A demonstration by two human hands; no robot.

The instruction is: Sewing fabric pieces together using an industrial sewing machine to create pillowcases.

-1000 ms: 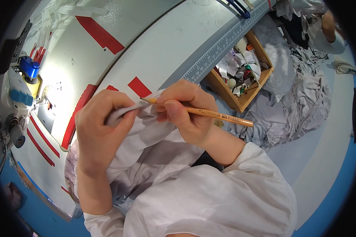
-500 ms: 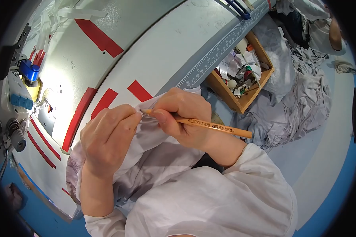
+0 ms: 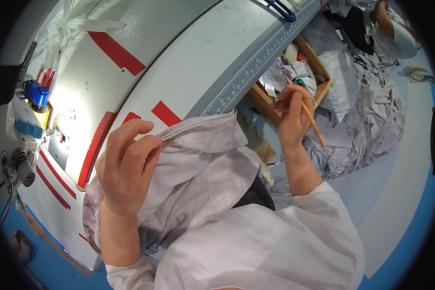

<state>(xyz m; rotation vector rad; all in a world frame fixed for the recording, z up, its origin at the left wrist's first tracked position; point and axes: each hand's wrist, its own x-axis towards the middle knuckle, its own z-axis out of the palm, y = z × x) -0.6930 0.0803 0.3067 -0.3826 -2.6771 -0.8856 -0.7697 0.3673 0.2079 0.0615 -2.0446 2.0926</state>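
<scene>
My left hand [image 3: 126,166] pinches the top edge of a pale lilac-white cloth piece [image 3: 198,164] that drapes over the table's front edge onto my lap. My right hand [image 3: 291,112] is off to the right, apart from the cloth, and grips an orange pencil [image 3: 313,121] that slants down to the right. That hand hovers over a wooden box [image 3: 319,92] of small items beside the table.
A grey worktable [image 3: 179,63] carries red tape marks [image 3: 116,50] and a ruler strip [image 3: 256,65] along its edge. A sewing machine [image 3: 29,116] stands at the left under a bright lamp. Heaps of pale cloth [image 3: 367,121] cover the floor at right. Another person [image 3: 391,29] sits at top right.
My right hand has left the cloth and swung right with the pencil, out over the wooden box. My left hand keeps its hold on the cloth edge, which now lies more spread out.
</scene>
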